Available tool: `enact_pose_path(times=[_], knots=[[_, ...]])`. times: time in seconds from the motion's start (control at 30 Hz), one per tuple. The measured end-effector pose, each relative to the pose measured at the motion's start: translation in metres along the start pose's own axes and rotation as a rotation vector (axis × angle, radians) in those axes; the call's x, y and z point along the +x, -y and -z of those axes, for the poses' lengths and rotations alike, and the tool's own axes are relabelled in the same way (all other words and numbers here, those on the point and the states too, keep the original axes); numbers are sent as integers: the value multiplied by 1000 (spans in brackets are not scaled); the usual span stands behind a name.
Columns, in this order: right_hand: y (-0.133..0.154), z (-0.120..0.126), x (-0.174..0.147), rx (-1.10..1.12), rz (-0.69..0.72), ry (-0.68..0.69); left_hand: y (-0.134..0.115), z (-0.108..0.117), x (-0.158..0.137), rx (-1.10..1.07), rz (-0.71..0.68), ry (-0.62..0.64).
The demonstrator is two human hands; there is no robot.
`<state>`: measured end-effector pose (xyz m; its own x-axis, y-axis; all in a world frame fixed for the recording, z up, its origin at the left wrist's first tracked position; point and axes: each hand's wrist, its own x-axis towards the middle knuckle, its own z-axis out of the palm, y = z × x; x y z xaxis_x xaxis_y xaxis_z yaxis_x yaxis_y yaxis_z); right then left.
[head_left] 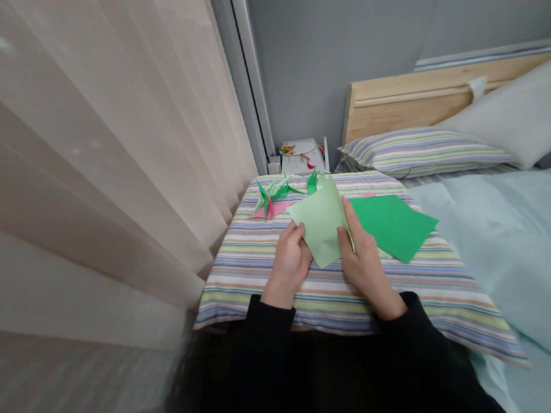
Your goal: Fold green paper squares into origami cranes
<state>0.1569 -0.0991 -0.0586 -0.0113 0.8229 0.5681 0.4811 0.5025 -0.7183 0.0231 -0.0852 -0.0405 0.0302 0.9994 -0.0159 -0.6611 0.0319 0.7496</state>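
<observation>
Between my two hands a light green sheet of paper (322, 221) is held up at a tilt above the striped cloth (242, 268). My left hand (291, 257) pinches its left edge, thumb on the front. At the right edge my right hand (359, 250) grips the paper, thumb in front and fingers along the side; that edge looks bent back. A bright green sheet (397, 224) lies flat just right of my right hand. Beyond the held paper stand folded green paper cranes (281, 190) and a pink piece of paper (276, 209), partly hidden.
A pleated curtain (104, 151) hangs close on the left. To the right is a bed with a pale blue quilt (511, 229), a striped pillow (426, 150) and a wooden headboard (402, 100). A white stand (302, 155) holding small coloured items is at the back.
</observation>
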Motion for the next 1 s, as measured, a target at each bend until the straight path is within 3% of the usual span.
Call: enact_pose_path(times=[0.1,0.2,0.37,0.53,0.63,0.73,0.9,1.0], knots=[[3,1,-3,-132,160,98,1,5,2,29,14,-56],[1,0,-7,-204,199,195,1,7,2,35,44,-110],[3,-4,-10,-173,225,241,-2,7,-1,63,90,-185],[2,5,-3,124,-110,-20,-9,9,-8,66,124,-107],[0,11,1,265,-300,-55,-11,11,-12,50,153,-4],[1,10,1,280,-369,-84,-9,12,-13,72,171,79],[6,2,-10,44,-199,-217,-14,6,-14,76,215,26],[12,6,-17,-63,48,-97,-33,-10,-19,85,290,38]])
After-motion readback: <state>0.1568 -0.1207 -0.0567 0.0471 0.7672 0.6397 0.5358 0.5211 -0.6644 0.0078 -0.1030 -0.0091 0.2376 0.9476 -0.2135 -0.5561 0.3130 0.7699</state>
